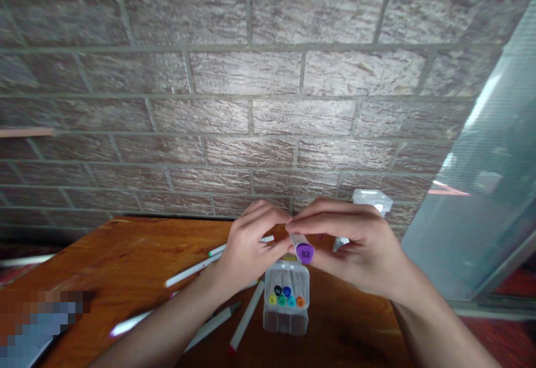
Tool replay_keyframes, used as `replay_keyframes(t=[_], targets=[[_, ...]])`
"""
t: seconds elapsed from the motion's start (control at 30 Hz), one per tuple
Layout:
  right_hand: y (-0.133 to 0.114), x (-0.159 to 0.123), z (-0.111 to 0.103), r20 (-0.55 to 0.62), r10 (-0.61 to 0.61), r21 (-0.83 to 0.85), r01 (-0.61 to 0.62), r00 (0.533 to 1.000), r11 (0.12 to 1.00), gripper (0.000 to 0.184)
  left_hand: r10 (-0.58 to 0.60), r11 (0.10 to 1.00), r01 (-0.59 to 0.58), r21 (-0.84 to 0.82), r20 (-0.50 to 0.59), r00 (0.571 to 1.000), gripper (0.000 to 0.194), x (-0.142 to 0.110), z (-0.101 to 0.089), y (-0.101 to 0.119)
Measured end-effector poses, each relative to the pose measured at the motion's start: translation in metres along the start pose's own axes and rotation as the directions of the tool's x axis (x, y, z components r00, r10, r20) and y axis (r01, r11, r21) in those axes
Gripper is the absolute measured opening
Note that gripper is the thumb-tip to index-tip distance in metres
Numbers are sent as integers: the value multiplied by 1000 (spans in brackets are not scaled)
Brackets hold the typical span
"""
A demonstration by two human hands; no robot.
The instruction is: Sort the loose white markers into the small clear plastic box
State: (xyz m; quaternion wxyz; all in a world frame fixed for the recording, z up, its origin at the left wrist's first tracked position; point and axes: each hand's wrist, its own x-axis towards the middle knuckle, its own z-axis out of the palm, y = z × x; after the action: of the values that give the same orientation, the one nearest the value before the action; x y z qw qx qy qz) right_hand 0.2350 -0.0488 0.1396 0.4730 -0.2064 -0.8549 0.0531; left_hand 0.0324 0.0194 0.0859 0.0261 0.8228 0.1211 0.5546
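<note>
A white marker (299, 239) with a purple end numbered 82 points toward me, held up above the table. My right hand (355, 239) has its thumb and fingers closed around it. From the other side my left hand (255, 237) pinches at the same marker with thumb and fingertips; its far end is hidden behind the fingers. Just below both hands stands a clear plastic case (286, 320). Several markers (287, 291) lie in it, with black, blue, yellow, green, light blue and orange ends facing me.
Loose white markers (247, 318) lie scattered on the wooden table (138, 251), some partly behind my left arm. A clear plastic piece (372, 199) is behind my right hand. The brick wall (251, 77) rises at the table's back edge. A translucent panel (481, 189) stands at right.
</note>
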Motion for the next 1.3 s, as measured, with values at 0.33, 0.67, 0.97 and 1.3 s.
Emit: replay_keyframes(t=[0.33,0.67,0.97,1.3], targets=[[-2,-1,-2,28,57,-38,-56,998,998,45,65,998,-63,27,-122,990,8,4,-1,-1],[-2,0,-2,37,54,-23,-53,998,998,21,25,999,-23,25,-65,998,10,1,0,-1],[-3,0,-2,36,38,-19,-37,999,999,13,18,1000,-17,21,-45,999,9,0,-1,-1],[-3,0,-3,36,38,-18,-38,999,999,13,20,1000,-19,11,-48,999,8,0,0,-1]])
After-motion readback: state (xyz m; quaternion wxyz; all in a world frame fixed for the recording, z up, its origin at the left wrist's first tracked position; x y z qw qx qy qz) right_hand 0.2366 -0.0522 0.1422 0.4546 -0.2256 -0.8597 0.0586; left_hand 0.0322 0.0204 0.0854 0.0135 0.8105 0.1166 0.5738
